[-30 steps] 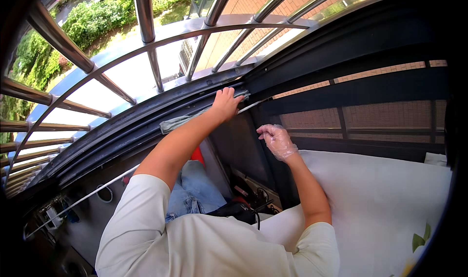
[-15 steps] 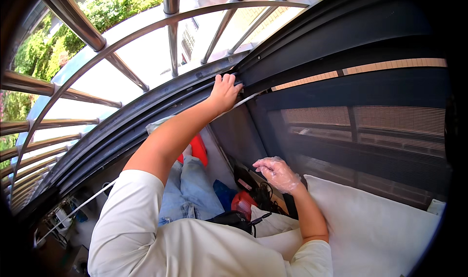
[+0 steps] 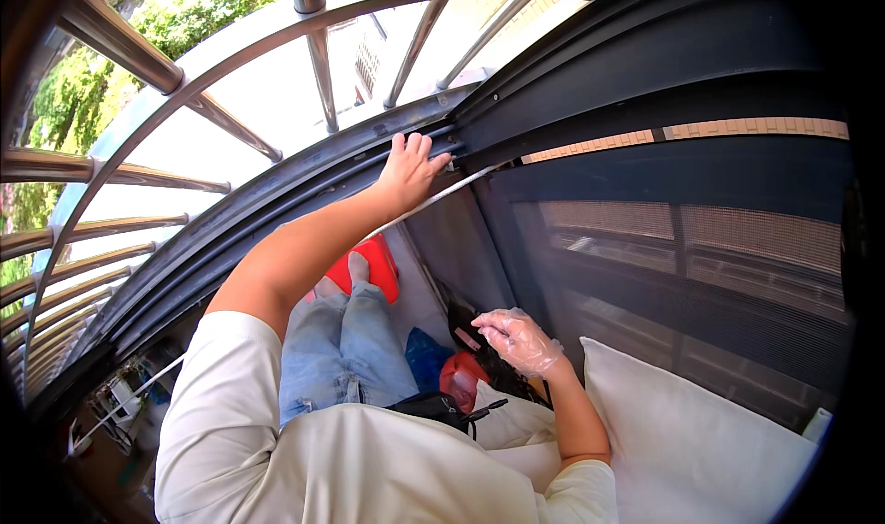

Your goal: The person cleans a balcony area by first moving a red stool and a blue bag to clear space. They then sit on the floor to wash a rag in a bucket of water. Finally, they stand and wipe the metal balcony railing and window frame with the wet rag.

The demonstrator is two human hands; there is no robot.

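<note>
My bare left hand [image 3: 413, 169] is open, with its fingers slightly apart on the dark window track [image 3: 369, 151], close to the corner where the track meets the dark window frame [image 3: 627, 91]. A thin white rod or cord [image 3: 442, 195] passes beneath my left forearm and up to that corner. My right hand [image 3: 521, 341], in a clear plastic glove, hovers before the dark mesh screen [image 3: 737, 238]. Its fingers are loosely closed and nothing shows in them.
Curved metal bars [image 3: 318, 63] stand outside the track, with greenery beyond. Below are a red stool or step [image 3: 381, 268] by my feet, a blue bag [image 3: 426, 356] and a red bag [image 3: 463, 376]. A white cushion-like panel [image 3: 682, 432] lies at right.
My left hand has shifted slightly left and down along the track. My right hand has dropped a little. A pale cloth-like thing by my left forearm is out of sight now.
</note>
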